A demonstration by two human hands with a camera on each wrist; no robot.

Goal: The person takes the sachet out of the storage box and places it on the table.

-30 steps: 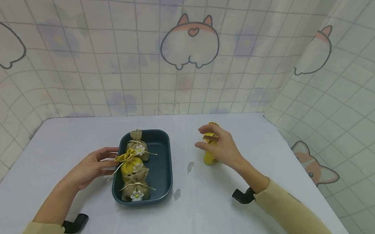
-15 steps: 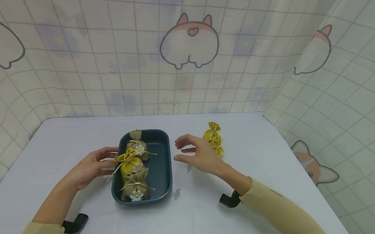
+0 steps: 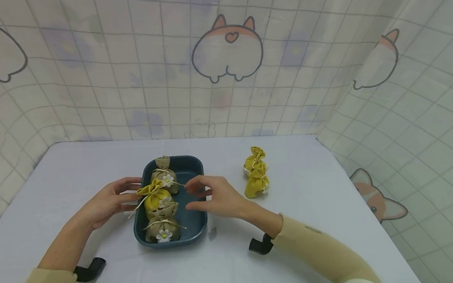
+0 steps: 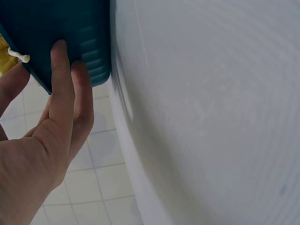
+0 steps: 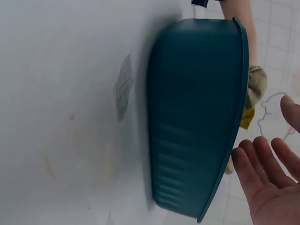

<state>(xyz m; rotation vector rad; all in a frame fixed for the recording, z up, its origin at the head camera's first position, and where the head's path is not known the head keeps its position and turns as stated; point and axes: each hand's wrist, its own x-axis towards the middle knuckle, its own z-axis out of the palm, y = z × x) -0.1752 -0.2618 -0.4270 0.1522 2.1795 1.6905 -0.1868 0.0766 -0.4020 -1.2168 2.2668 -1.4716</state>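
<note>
A dark teal tray (image 3: 193,226) stands left of centre on the white table. Along its left side lie a beige drawstring pouch (image 3: 163,176) at the far end, a yellow pouch (image 3: 154,202) in the middle and another beige pouch (image 3: 158,231) nearest me; each bears a white flower. My left hand (image 3: 106,202) touches the tray's outer left wall with extended fingers, seen close up in the left wrist view on the tray wall (image 4: 84,28). Over the right rim hovers my right hand (image 3: 219,198), fingers slightly bent and thumb apart, holding nothing.
Right of the tray, two yellow drawstring pouches sit close together on the table, one farther back (image 3: 252,160) and one nearer (image 3: 256,185). A grid-patterned curtain (image 3: 172,97) with cartoon corgis rises behind the table and along its sides.
My right hand has moved left from the two yellow pouches to above the tray's right half, uncovering them. My left hand and the pouches in the tray have stayed put.
</note>
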